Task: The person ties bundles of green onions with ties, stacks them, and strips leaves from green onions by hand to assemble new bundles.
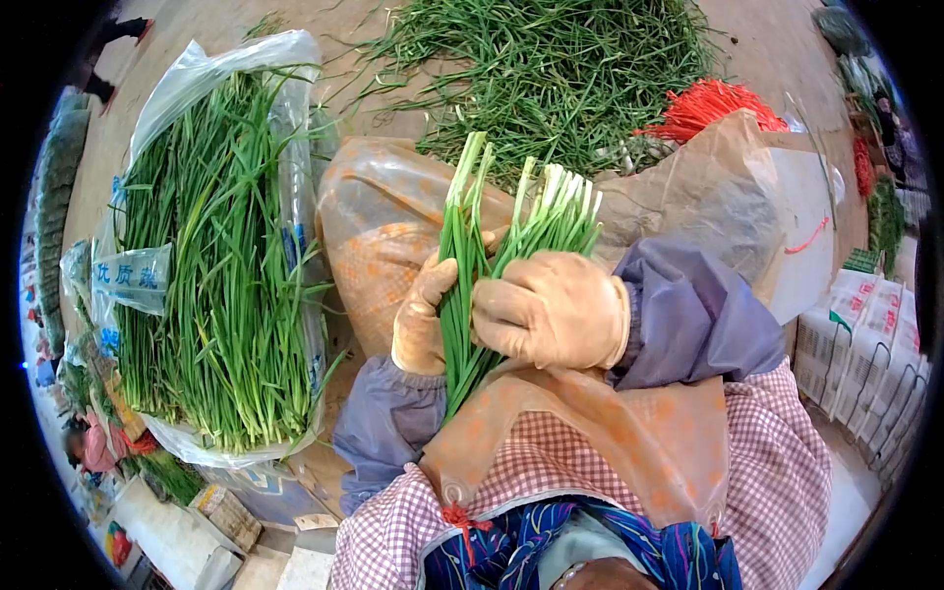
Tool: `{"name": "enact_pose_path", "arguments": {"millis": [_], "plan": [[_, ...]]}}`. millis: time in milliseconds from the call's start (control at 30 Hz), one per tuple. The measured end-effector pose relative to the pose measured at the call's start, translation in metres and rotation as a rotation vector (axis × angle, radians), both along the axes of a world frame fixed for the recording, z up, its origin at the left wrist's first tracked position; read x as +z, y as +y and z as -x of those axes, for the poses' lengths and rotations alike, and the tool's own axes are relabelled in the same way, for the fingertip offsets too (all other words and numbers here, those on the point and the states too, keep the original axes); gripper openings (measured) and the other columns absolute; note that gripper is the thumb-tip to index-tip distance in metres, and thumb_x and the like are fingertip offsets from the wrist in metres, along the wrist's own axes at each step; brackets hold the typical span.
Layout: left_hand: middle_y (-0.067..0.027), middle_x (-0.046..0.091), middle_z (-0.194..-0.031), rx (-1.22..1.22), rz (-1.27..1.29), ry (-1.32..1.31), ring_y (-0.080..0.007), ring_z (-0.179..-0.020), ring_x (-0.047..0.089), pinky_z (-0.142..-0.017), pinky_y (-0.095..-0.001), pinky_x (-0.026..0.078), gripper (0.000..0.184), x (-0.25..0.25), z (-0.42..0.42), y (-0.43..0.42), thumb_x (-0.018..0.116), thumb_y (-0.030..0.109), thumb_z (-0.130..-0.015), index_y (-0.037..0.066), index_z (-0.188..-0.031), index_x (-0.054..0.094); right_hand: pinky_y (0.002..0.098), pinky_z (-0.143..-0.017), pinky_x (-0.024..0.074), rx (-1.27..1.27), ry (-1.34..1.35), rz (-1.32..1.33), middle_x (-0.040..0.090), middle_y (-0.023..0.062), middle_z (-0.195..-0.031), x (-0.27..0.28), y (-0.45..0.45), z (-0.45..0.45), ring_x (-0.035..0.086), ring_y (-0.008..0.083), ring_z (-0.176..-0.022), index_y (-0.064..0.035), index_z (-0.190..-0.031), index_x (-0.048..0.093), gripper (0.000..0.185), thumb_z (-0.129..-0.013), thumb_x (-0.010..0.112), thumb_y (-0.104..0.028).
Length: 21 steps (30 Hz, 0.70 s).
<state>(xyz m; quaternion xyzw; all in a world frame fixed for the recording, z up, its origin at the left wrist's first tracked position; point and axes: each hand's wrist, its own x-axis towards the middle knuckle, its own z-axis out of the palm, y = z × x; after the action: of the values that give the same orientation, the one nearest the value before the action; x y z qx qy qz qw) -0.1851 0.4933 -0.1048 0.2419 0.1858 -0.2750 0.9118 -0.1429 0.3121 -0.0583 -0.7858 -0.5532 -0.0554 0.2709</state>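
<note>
Both of my hands wear beige rubber gloves and meet above my lap. My left hand (pixel 425 313) is closed around a slim bunch of garlic chives (pixel 458 246), its pale cut ends pointing up. My right hand (pixel 551 307) has its fingers wrapped round a thicker bunch of garlic chives (pixel 562 221), whose white stem ends fan up to the right. The two bunches lean against each other between the hands. Lower down, green leaves hang over my plastic apron (pixel 590 418). The right palm and some left fingers are hidden.
A plastic bag (pixel 300 59) full of garlic chives (pixel 211 285) lies at the left. Loose green leaves (pixel 560 69) cover the floor ahead, beside a pile of red ties (pixel 710 110). White printed packages (pixel 865 334) stand at the right. A person in pink (pixel 98 444) is far left.
</note>
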Motion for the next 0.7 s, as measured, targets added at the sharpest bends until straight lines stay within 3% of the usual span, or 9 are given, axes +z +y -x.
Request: {"name": "enact_pose_path", "arguments": {"millis": [133,167,200,367,400,533,567,633,700], "plan": [[-0.0104,0.058,-0.127,0.021,0.052,0.079,-0.0219,-0.116,0.056,-0.103,-0.0361,0.044,0.041,-0.010,0.005,0.003,0.055,0.024,-0.094,0.001,-0.128,0.054,0.0346,-0.071,0.0512,0.102,1.086,-0.540,0.061,0.0083,-0.083,0.002,-0.009,-0.002,0.061,0.0243,-0.081,-0.0019,-0.090,0.063,0.012,-0.081,0.071,-0.006],[-0.0100,0.059,-0.125,0.032,0.004,0.045,-0.0214,-0.114,0.057,-0.102,-0.0359,0.044,0.041,-0.010,0.006,0.004,0.056,0.024,-0.093,0.001,-0.128,0.054,0.0329,-0.073,0.0502,0.151,1.265,-0.576,0.064,0.0097,-0.087,0.002,-0.016,-0.006,0.063,0.0235,-0.080,-0.0013,-0.087,0.062,0.011,-0.090,0.068,-0.010],[-0.0095,0.060,-0.123,0.041,-0.043,0.009,-0.0210,-0.113,0.057,-0.101,-0.0358,0.045,0.041,-0.012,0.008,0.003,0.056,0.024,-0.093,0.001,-0.127,0.055,0.0333,-0.072,0.0508,0.168,1.215,-0.512,0.064,0.0092,-0.089,0.003,-0.020,-0.010,0.063,0.0244,-0.080,-0.0023,-0.087,0.062,0.011,-0.087,0.070,-0.010],[-0.0082,0.063,-0.116,-0.013,-0.023,0.077,-0.0204,-0.108,0.059,-0.098,-0.0349,0.046,0.037,-0.008,0.002,0.004,0.056,0.022,-0.093,0.003,-0.124,0.057,0.0342,-0.069,0.0524,0.007,0.218,0.208,0.062,0.0086,-0.092,0.008,-0.011,-0.003,0.065,0.0279,-0.082,-0.0077,-0.088,0.064,0.009,-0.083,0.071,-0.011],[-0.0085,0.063,-0.117,-0.012,-0.031,0.094,-0.0206,-0.108,0.059,-0.098,-0.0350,0.047,0.037,-0.006,0.001,0.003,0.056,0.022,-0.093,0.002,-0.124,0.057,0.0331,-0.064,0.0523,0.040,0.214,0.087,0.063,0.0088,-0.092,0.008,-0.011,-0.001,0.064,0.0270,-0.076,-0.0087,-0.086,0.064,0.005,-0.086,0.069,-0.011],[-0.0104,0.062,-0.118,0.019,-0.033,0.106,-0.0214,-0.108,0.060,-0.097,-0.0352,0.047,0.037,0.001,0.004,0.002,0.057,0.022,-0.092,0.002,-0.123,0.058,0.0271,-0.062,0.0522,-0.142,0.928,-0.672,0.067,0.0069,-0.088,0.013,-0.019,-0.008,0.065,0.0181,-0.074,-0.0045,-0.088,0.066,0.008,-0.088,0.067,-0.012],[-0.0111,0.061,-0.119,0.026,-0.024,0.089,-0.0216,-0.108,0.059,-0.098,-0.0353,0.048,0.037,0.002,0.004,0.001,0.058,0.021,-0.092,0.002,-0.123,0.058,0.0257,-0.060,0.0514,-0.242,1.267,-0.690,0.068,0.0060,-0.084,0.027,-0.025,-0.015,0.064,0.0135,-0.068,-0.0027,-0.089,0.067,0.011,-0.092,0.064,-0.013],[-0.0126,0.060,-0.121,0.046,-0.020,0.068,-0.0212,-0.110,0.059,-0.098,-0.0346,0.048,0.037,0.002,0.003,-0.004,0.058,0.020,-0.092,0.001,-0.123,0.057,0.0258,-0.057,0.0531,-0.424,1.440,-0.855,0.068,0.0056,-0.077,0.024,-0.027,-0.030,0.063,0.0143,-0.061,-0.0038,-0.086,0.066,0.015,-0.092,0.063,-0.017],[-0.0130,0.060,-0.122,0.047,-0.369,-0.230,-0.0211,-0.110,0.059,-0.097,-0.0337,0.048,0.038,-0.008,0.011,-0.006,0.057,0.023,-0.093,0.000,-0.123,0.057,0.0265,-0.055,0.0541,-0.503,1.615,-1.040,0.068,0.0062,-0.077,0.016,-0.042,-0.051,0.064,0.0151,-0.059,-0.0048,-0.085,0.065,0.017,-0.093,0.063,-0.020]]}}
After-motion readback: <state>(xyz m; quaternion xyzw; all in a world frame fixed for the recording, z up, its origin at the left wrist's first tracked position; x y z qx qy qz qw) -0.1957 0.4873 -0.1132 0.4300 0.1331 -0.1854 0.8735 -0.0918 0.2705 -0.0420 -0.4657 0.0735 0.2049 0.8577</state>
